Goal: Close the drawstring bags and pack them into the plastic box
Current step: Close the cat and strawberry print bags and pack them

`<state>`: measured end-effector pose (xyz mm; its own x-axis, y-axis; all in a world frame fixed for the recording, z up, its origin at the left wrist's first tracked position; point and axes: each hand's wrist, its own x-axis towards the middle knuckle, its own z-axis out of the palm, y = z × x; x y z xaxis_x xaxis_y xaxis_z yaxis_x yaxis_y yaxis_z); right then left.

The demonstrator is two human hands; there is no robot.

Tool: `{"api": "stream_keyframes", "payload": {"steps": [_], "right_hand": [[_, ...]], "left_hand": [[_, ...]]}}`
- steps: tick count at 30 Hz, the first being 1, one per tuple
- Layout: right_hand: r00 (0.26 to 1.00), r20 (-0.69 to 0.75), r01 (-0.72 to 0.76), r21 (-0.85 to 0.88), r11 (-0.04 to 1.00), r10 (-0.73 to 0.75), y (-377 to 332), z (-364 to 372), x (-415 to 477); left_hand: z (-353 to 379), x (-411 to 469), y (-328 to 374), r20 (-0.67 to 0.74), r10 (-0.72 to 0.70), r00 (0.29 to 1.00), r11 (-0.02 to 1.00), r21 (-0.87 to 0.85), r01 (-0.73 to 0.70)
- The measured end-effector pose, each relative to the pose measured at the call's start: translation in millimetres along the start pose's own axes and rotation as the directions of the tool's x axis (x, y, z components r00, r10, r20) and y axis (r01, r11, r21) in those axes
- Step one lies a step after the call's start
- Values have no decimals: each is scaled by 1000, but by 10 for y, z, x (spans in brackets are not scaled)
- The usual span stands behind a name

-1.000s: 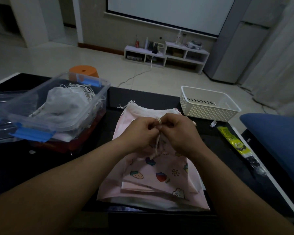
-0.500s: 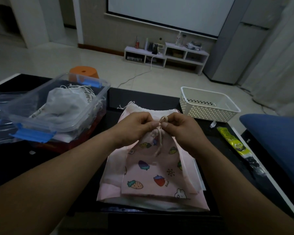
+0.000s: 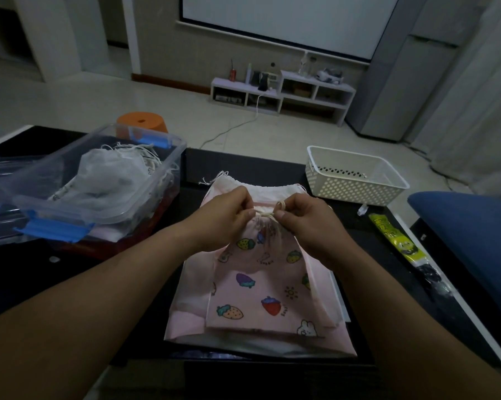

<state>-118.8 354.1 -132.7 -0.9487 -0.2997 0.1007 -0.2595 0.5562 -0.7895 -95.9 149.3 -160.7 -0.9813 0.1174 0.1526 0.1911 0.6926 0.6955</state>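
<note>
Overhead, pink strawberry-print bag, mouth cinched

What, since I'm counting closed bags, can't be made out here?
Head view, knot in the cord: left hand and right hand cover it.
Head view, number in the pink stack: strawberry bag covers it.
Head view, bags in the plastic box: heaped, dim.

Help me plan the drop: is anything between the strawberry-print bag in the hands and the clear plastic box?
Nothing visible. The left hand and right hand pinch the strawberry-print bag at its cord. The plastic box sits just left of it, top open, with only bare table between. Inside it lie other bags.
</note>
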Motion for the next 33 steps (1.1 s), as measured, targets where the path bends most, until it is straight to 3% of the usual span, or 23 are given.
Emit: {"api": "stream_keyframes", "payload": {"steps": [9,17,19,22,24,27,30,33], "right_hand": [[997,-63,-46,15,999,47,26,-2,-63],[995,-59,-81,40,996,83,51,48,-96],[994,-67,-80,17,997,81,54,72,-83],[988,-119,-95,38,995,99,91,52,-41],[982,-140,-108,112,988,123,91,2,-13],[985,-128,-89,183,979,114,100,-47,12],[976,69,-216,221,951,205,154,-64,-28],[913,291,-347,186,919,286,176,-65,-114]], "left_hand": [[14,-50,-156,-20,99,995,991,96,-96],[2,-84,-202,-17,73,997,992,104,-71],[12,-68,-188,-30,-20,999,1000,9,21],[47,-107,-93,39,-213,976,915,-341,214],[106,-162,-7,119,-219,969,897,-366,247],[207,-168,12,109,-156,982,894,-406,187],[196,-122,35,139,-225,964,711,-654,260],[136,-108,103,131,-275,952,579,-768,273]]}}
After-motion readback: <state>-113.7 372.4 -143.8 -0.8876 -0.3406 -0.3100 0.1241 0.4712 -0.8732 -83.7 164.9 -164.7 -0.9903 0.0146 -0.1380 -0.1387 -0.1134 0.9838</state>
